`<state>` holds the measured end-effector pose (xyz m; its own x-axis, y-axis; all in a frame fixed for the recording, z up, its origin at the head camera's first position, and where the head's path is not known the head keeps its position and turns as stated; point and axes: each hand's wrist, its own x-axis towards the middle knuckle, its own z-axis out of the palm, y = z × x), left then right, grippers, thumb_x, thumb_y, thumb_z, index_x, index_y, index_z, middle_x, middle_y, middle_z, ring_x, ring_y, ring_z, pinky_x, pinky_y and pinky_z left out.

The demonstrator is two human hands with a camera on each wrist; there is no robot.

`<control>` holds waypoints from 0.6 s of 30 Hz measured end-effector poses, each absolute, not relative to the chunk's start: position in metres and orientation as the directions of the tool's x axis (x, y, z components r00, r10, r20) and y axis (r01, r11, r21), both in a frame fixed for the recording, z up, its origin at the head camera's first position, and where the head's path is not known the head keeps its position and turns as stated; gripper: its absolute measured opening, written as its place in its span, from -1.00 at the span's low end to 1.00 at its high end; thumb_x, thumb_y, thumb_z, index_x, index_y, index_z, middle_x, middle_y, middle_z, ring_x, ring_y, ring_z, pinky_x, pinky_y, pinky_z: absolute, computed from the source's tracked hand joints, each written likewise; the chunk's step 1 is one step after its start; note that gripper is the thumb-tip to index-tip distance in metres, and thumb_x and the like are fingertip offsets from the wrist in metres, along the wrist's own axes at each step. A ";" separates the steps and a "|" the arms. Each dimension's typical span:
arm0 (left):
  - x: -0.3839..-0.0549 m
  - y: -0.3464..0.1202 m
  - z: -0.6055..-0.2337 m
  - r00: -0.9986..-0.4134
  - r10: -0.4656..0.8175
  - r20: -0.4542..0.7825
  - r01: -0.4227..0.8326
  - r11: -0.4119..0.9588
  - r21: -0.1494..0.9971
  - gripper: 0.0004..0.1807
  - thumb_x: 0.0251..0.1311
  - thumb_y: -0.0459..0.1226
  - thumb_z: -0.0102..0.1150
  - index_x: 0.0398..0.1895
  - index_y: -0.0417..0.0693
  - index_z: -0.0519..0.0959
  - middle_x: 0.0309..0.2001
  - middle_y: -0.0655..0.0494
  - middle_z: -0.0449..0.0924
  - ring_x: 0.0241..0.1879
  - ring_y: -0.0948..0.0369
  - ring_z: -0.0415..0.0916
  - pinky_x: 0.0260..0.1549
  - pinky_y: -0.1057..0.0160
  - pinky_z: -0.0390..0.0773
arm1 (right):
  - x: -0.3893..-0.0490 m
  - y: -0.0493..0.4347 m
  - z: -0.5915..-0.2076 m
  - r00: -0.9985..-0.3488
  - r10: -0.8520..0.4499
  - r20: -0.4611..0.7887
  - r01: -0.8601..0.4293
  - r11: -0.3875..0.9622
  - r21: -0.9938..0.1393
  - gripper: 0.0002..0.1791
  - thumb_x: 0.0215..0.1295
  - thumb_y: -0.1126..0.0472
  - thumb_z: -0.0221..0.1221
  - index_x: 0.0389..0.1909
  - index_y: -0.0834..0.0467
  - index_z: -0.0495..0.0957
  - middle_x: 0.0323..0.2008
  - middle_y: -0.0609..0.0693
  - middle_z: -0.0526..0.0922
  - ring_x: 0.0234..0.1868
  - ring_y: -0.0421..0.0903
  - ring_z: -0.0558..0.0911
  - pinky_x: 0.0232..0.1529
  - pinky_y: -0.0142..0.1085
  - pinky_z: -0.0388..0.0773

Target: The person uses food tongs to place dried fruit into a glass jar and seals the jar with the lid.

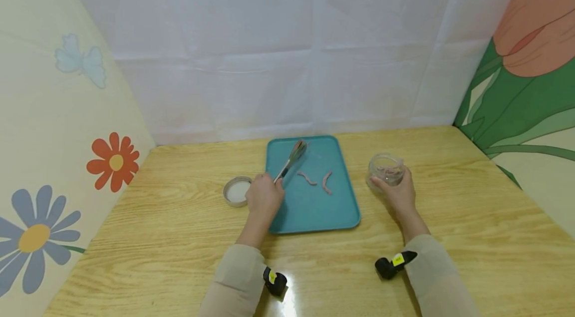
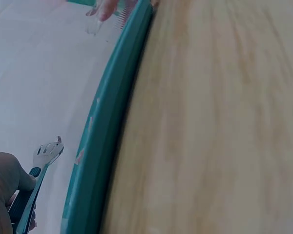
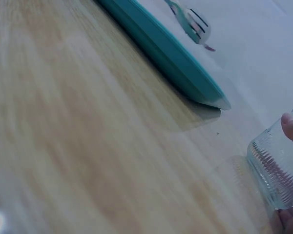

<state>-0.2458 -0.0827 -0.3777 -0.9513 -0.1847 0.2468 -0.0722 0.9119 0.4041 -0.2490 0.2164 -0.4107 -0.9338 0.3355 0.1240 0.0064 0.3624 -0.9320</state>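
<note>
My left hand (image 1: 264,194) grips a pair of metal tongs (image 1: 287,165) by the handle, slanting over the left part of a blue tray (image 1: 314,217). At the slotted tips of the tongs a small pinkish bit (image 2: 59,139) sticks out in the left wrist view. Two thin, curved pinkish strips, one on the left (image 1: 307,178) and one on the right (image 1: 327,183), lie on the tray. Right of the tray, my right hand (image 1: 400,192) holds a clear ribbed glass jar (image 3: 268,146), fingers and thumb around its side. More pinkish strips (image 1: 389,170) show inside the jar.
A round lid (image 1: 236,191) lies on the wooden table (image 1: 179,237) left of the tray, close beside my left hand. A white cloth (image 1: 278,57) hangs behind the table. Flower-painted panels stand on the left (image 1: 54,122) and right (image 1: 539,107).
</note>
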 end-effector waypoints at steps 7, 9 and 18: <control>-0.242 -0.079 -0.366 -0.927 -0.169 0.336 -0.006 0.900 0.435 -0.65 0.07 -0.08 0.04 -0.54 -0.24 0.45 -0.55 -0.04 0.38 -0.53 0.00 0.42 -0.63 0.03 0.38 | -0.249 0.217 -0.411 -0.937 0.328 0.119 0.010 0.364 -0.931 0.07 -0.14 -0.07 0.28 0.29 0.18 -0.16 0.21 0.21 0.05 0.21 0.12 0.05 0.13 -0.06 -0.02; -0.241 -0.077 -0.362 -0.919 -0.168 0.357 0.008 0.897 0.442 -0.65 0.07 -0.08 0.04 -0.57 -0.22 0.44 -0.57 -0.02 0.38 -0.54 0.01 0.42 -0.63 0.03 0.38 | -0.249 0.217 -0.411 -0.938 0.327 0.119 0.008 0.364 -0.931 0.07 -0.13 -0.07 0.28 0.29 0.18 -0.16 0.21 0.21 0.05 0.21 0.12 0.04 0.13 -0.06 -0.02; -0.236 -0.071 -0.348 -0.876 -0.149 0.458 0.091 0.882 0.462 -0.67 0.04 -0.08 0.06 -0.67 -0.13 0.39 -0.62 0.03 0.34 -0.59 0.03 0.40 -0.68 0.05 0.34 | -0.249 0.217 -0.411 -0.934 0.333 0.130 0.003 0.372 -0.928 0.05 -0.13 -0.05 0.29 0.28 0.19 -0.14 0.21 0.21 0.06 0.21 0.11 0.05 0.13 -0.07 -0.02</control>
<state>-0.2362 -0.0712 -0.3481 -0.8765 -0.1494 0.4577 0.0906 0.8825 0.4616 -0.2492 0.2170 -0.4107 -0.9341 0.3326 0.1299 0.0033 0.3717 -0.9283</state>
